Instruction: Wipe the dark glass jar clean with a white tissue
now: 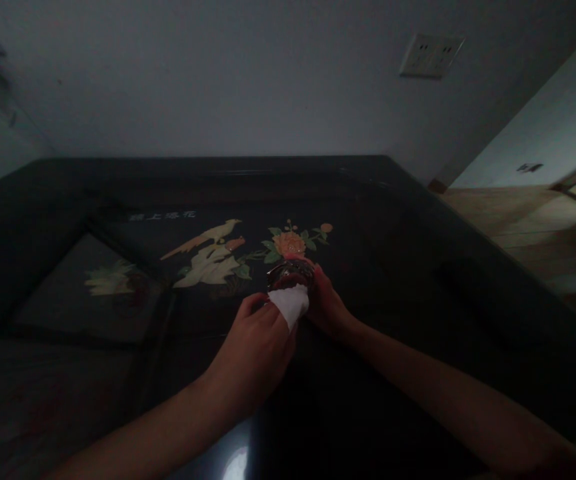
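Observation:
Low in the middle of the view, my left hand (255,343) is closed round a white tissue (292,303), pressing it to the near side of a small dark, shiny object (291,273). The fingers of my right hand (325,300) wrap the far and right sides of this object. Its rim glints, but dim light and my hands hide its kind. Both hands are just above a glossy black surface (393,267). Beyond them, an inlaid orange flower (289,244) shows in that surface, and a pale bird (218,233) decorates it to the left.
The black surface backs onto a grey wall (218,87) with a double socket (432,57). At left, dark-framed panels (83,287) appear in the gloss, perhaps as a reflection. A wooden floor (508,217) lies beyond the right edge.

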Demonstrator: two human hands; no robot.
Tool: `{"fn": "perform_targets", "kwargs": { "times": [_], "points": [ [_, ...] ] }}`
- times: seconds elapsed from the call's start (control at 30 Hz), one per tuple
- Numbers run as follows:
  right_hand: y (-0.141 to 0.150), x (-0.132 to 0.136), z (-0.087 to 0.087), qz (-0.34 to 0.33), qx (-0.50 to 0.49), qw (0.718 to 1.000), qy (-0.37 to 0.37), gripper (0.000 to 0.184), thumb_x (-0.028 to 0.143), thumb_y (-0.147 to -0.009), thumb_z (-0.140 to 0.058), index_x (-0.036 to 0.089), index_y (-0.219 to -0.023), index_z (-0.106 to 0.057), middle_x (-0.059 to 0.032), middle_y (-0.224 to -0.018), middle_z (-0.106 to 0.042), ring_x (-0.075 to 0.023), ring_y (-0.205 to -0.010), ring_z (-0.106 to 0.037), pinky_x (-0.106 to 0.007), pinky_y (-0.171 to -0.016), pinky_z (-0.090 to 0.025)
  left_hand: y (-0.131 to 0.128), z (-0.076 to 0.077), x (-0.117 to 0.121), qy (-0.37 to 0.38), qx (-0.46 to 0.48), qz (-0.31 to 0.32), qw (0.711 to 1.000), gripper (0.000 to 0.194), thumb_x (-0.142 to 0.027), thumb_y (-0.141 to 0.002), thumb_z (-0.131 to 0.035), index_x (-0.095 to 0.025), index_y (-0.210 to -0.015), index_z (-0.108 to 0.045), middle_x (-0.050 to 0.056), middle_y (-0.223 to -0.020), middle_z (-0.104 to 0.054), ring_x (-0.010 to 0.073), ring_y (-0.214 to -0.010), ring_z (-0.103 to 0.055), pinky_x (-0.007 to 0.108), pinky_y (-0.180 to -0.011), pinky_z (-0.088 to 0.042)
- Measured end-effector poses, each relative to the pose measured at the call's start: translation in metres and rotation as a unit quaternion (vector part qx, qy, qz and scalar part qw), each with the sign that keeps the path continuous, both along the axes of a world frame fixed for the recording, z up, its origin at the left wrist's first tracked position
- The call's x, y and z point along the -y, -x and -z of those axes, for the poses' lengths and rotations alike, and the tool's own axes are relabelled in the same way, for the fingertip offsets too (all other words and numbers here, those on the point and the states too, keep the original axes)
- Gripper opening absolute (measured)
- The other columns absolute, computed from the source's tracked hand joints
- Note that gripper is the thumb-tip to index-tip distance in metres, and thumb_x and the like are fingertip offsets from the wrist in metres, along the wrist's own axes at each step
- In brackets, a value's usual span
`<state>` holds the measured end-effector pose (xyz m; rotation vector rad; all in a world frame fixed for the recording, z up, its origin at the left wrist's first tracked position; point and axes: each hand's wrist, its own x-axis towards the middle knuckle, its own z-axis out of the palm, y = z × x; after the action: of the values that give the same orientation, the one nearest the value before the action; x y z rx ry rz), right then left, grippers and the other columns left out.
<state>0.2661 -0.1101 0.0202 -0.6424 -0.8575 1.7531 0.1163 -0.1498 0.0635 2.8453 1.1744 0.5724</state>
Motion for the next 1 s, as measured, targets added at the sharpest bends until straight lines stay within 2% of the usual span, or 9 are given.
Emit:
{"fn": "perform_targets", "kwargs": {
  "times": [0.17, 0.3, 0.4, 0.5, 0.6, 0.67, 0.8, 0.9, 1.0],
  "points": [
    [0.001, 0.000, 0.006, -0.010, 0.010, 1.000, -0.024, 0.050, 0.061, -0.085, -0.048, 0.026, -0.121, -0.050, -0.0004, -0.083, -0.067, -0.0154, -0.065, -0.060, -0.027, -0.057, -0.047, 0.006, -0.007, -0.003, 0.005, -0.109, 0.016, 0.994, 0.022, -0.004, -0.081, -0.048, -0.013, -0.086, -0.067, 0.006, -0.078, -0.070, 0.0200, -0.077, -0.066, 0.040, -0.088, -0.048],
    [0.002, 0.001, 0.006, -0.016, 0.031, 0.999, -0.034, 0.050, 0.062, -0.085, -0.049, 0.028, -0.120, -0.051, -0.0003, -0.086, -0.063, -0.0122, -0.059, -0.052, -0.021, -0.044, -0.040, 0.013, -0.011, -0.001, -0.057, -0.133, 0.004, 0.989, 0.031, -0.003, -0.084, -0.045, -0.011, -0.105, -0.066, 0.010, -0.101, -0.072, 0.0225, -0.102, -0.064, 0.043, -0.100, -0.042],
    [0.002, 0.002, 0.004, -0.024, 0.036, 0.998, -0.046, 0.047, 0.061, -0.084, -0.051, 0.029, -0.119, -0.051, -0.0014, -0.094, -0.062, -0.0112, -0.061, -0.050, -0.020, -0.045, -0.040, 0.017, -0.011, -0.002, -0.095, -0.152, -0.004, 0.984, 0.034, -0.004, -0.086, -0.042, -0.009, -0.110, -0.065, 0.013, -0.111, -0.070, 0.0240, -0.118, -0.057, 0.045, -0.106, -0.036],
    [0.002, 0.002, 0.003, -0.021, 0.029, 0.998, -0.045, 0.044, 0.058, -0.085, -0.053, 0.028, -0.118, -0.052, -0.0024, -0.100, -0.062, -0.0115, -0.066, -0.052, -0.020, -0.049, -0.042, 0.020, -0.010, -0.007, -0.104, -0.167, -0.002, 0.980, 0.034, -0.003, -0.086, -0.040, -0.008, -0.108, -0.066, 0.013, -0.108, -0.071, 0.0243, -0.125, -0.051, 0.046, -0.109, -0.033],
    [0.002, 0.001, 0.004, -0.017, 0.026, 0.999, -0.031, 0.046, 0.059, -0.084, -0.052, 0.029, -0.119, -0.051, -0.0023, -0.098, -0.062, -0.0123, -0.065, -0.053, -0.020, -0.045, -0.040, 0.021, -0.009, -0.012, -0.090, -0.164, 0.015, 0.982, 0.037, -0.004, -0.087, -0.039, -0.011, -0.114, -0.064, 0.013, -0.115, -0.068, 0.0233, -0.126, -0.050, 0.046, -0.110, -0.032],
    [0.002, 0.001, 0.006, -0.014, 0.029, 0.999, -0.030, 0.046, 0.059, -0.085, -0.052, 0.029, -0.119, -0.050, -0.0021, -0.097, -0.062, -0.0125, -0.064, -0.052, -0.020, -0.043, -0.039, 0.021, -0.008, -0.013, -0.063, -0.166, 0.021, 0.984, 0.039, -0.005, -0.087, -0.040, -0.012, -0.118, -0.061, 0.013, -0.120, -0.066, 0.0235, -0.121, -0.054, 0.046, -0.108, -0.034],
    [0.002, 0.002, 0.008, 0.004, 0.052, 0.998, -0.046, 0.045, 0.058, -0.087, -0.049, 0.030, -0.122, -0.049, -0.0025, -0.098, -0.062, -0.0139, -0.069, -0.056, -0.023, -0.050, -0.043, 0.016, -0.012, -0.010, 0.031, -0.183, 0.022, 0.982, 0.036, -0.008, -0.085, -0.043, -0.006, -0.116, -0.061, 0.017, -0.113, -0.068, 0.0265, -0.106, -0.063, 0.042, -0.096, -0.046],
    [0.001, 0.003, 0.007, 0.004, 0.072, 0.996, -0.046, 0.047, 0.060, -0.087, -0.048, 0.031, -0.124, -0.046, -0.0029, -0.100, -0.064, -0.0164, -0.077, -0.059, -0.027, -0.058, -0.046, 0.013, -0.019, -0.006, 0.110, -0.119, 0.008, 0.987, 0.032, -0.011, -0.085, -0.043, -0.007, -0.112, -0.060, 0.017, -0.110, -0.067, 0.0242, -0.102, -0.064, 0.035, -0.090, -0.049],
    [0.000, 0.004, 0.005, -0.012, 0.061, 0.997, -0.053, 0.049, 0.060, -0.086, -0.051, 0.029, -0.124, -0.047, -0.0022, -0.097, -0.066, -0.0171, -0.079, -0.061, -0.030, -0.069, -0.048, 0.011, -0.027, -0.004, 0.235, -0.031, -0.022, 0.971, 0.024, -0.017, -0.089, -0.038, -0.014, -0.094, -0.062, 0.008, -0.090, -0.070, 0.0172, -0.080, -0.067, 0.026, -0.076, -0.051]
  ]
}}
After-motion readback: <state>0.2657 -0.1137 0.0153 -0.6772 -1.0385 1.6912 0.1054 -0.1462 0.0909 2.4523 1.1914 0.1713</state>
